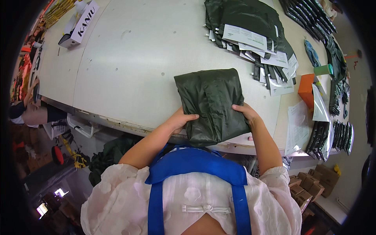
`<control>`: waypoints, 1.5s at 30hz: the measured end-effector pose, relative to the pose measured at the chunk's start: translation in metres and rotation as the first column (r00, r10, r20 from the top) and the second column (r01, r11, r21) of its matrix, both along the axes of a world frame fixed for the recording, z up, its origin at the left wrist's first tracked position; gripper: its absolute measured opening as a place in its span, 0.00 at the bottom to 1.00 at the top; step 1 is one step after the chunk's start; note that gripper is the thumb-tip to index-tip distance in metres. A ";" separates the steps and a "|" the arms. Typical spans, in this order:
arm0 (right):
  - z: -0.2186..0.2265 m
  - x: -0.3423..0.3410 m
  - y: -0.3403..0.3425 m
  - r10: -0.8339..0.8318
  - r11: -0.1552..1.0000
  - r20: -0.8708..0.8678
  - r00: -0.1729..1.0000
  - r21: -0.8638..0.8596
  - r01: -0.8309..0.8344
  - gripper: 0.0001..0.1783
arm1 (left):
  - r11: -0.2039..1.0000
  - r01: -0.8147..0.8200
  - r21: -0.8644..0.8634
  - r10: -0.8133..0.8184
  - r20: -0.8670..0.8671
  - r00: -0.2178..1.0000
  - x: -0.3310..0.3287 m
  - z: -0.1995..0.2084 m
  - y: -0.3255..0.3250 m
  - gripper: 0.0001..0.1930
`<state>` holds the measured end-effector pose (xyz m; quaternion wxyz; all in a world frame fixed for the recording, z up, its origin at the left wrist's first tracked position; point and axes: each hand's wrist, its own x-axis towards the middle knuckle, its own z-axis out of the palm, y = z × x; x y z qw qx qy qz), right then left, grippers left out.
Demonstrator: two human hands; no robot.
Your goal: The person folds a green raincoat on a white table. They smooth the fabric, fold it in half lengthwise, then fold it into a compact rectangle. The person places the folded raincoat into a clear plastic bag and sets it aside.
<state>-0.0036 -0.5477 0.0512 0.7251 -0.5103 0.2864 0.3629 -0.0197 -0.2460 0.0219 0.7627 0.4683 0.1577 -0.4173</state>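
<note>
Both hands clamp the folded green bag at the table edge: left hand on its left side, right hand on its right, long axis pointing away.

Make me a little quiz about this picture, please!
1. True or false: both hands, left hand and right hand, touch the dark green folded bag.
2. What colour is the box at the table's right side? A red, B orange, C yellow.
3. Fill in: the pile of packed bags lies ____ the folded bag, farther from the person.

Key: 1 true; 2 B; 3 beyond.
</note>
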 end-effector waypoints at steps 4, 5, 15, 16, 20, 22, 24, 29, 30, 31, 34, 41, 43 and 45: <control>-0.004 0.006 0.007 0.436 0.831 0.280 0.855 -0.490 -0.264 0.38 | 0.995 0.055 0.087 -0.055 0.000 0.998 -0.022 -0.008 -0.015 0.29; -0.007 0.009 0.009 0.621 0.669 0.267 0.737 -0.671 -0.320 0.38 | 0.988 0.047 0.147 -0.053 0.038 0.998 -0.031 -0.014 -0.021 0.29; 0.063 -0.057 0.112 0.972 -0.039 -0.010 0.234 -0.992 0.123 0.70 | 0.983 -0.181 0.014 0.178 -0.248 0.952 -0.036 0.013 -0.070 0.16; 0.052 -0.059 0.106 0.972 -0.056 -0.034 0.233 -0.994 0.091 0.70 | 0.993 -0.086 -0.084 0.061 -0.261 0.963 -0.042 0.005 -0.065 0.15; 0.026 -0.061 0.092 0.935 -0.239 -0.280 0.218 -0.951 -0.198 0.60 | 0.975 0.188 -0.120 -0.212 -0.232 0.949 -0.054 0.011 -0.050 0.12; 0.028 -0.052 0.083 0.927 -0.165 -0.251 0.280 -0.940 -0.298 0.56 | 0.925 0.378 0.028 -0.377 -0.041 0.925 -0.049 0.022 -0.044 0.12; 0.043 -0.035 0.071 0.891 0.006 -0.195 0.411 -0.899 -0.439 0.52 | 0.852 0.507 0.129 -0.523 0.238 0.819 -0.041 0.031 -0.027 0.12; 0.098 -0.028 0.080 0.976 0.168 0.075 0.203 -0.852 -0.496 0.45 | 0.897 -0.298 0.325 0.047 0.601 0.798 0.053 0.073 0.034 0.23; 0.102 -0.031 0.086 0.974 0.223 0.211 0.081 -0.841 -0.493 0.44 | 0.961 -0.068 0.267 -0.075 0.492 0.867 0.053 0.070 0.035 0.24; 0.103 -0.031 0.093 0.977 0.207 0.200 0.079 -0.784 -0.585 0.44 | 0.971 0.167 0.170 -0.222 0.390 0.893 0.055 0.064 0.033 0.25; 0.119 -0.035 0.087 0.944 0.314 0.116 0.309 -0.605 -0.732 0.45 | 0.930 0.361 0.067 -0.349 0.461 0.816 0.044 0.058 0.043 0.15; 0.071 -0.076 0.053 0.971 0.235 0.125 0.204 -0.655 -0.718 0.45 | 0.926 0.362 -0.103 -0.295 0.399 0.868 -0.016 0.028 0.059 0.14; 0.074 -0.071 0.048 0.969 0.231 0.067 0.239 -0.600 -0.766 0.44 | 0.882 0.464 -0.085 -0.403 0.374 0.835 0.001 0.025 0.054 0.14; 0.069 -0.076 0.038 0.958 0.264 0.077 0.276 -0.616 -0.742 0.43 | 0.794 0.608 -0.007 -0.550 0.420 0.722 0.046 0.029 0.038 0.18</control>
